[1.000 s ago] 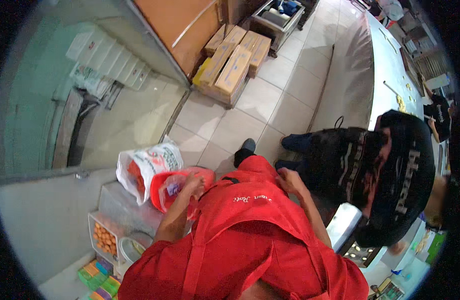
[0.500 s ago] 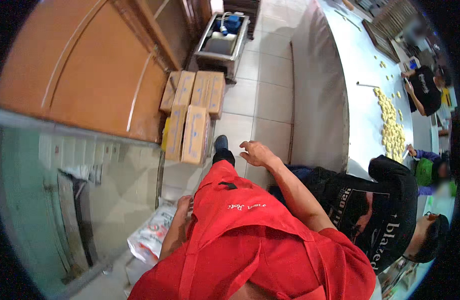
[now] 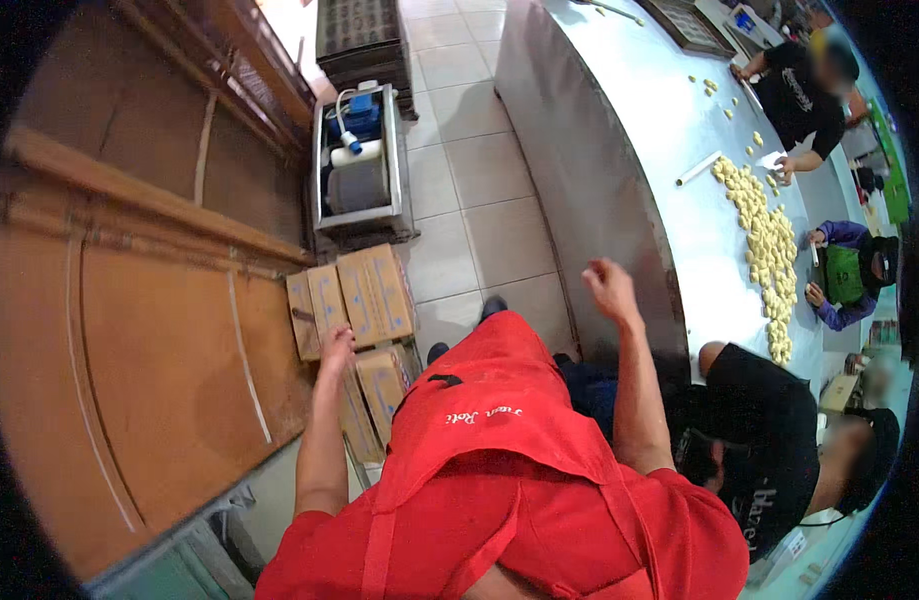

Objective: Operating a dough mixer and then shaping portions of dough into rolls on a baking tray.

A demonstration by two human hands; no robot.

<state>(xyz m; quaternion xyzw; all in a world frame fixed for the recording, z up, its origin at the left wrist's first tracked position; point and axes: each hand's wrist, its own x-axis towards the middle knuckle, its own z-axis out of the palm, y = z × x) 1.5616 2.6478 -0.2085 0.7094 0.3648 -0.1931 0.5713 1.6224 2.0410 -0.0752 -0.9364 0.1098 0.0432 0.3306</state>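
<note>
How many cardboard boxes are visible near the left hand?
5 cardboard boxes: three side by side in the farther row, two in the nearer row. More may be hidden underneath.

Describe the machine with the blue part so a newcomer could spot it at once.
Find the long table and cross the tiled aisle to its left. There, just beyond the stacked cardboard boxes, stands the open-topped, metal-framed machine. Unlike the boxes and the dark rack behind it, it holds a bright blue part.
</note>
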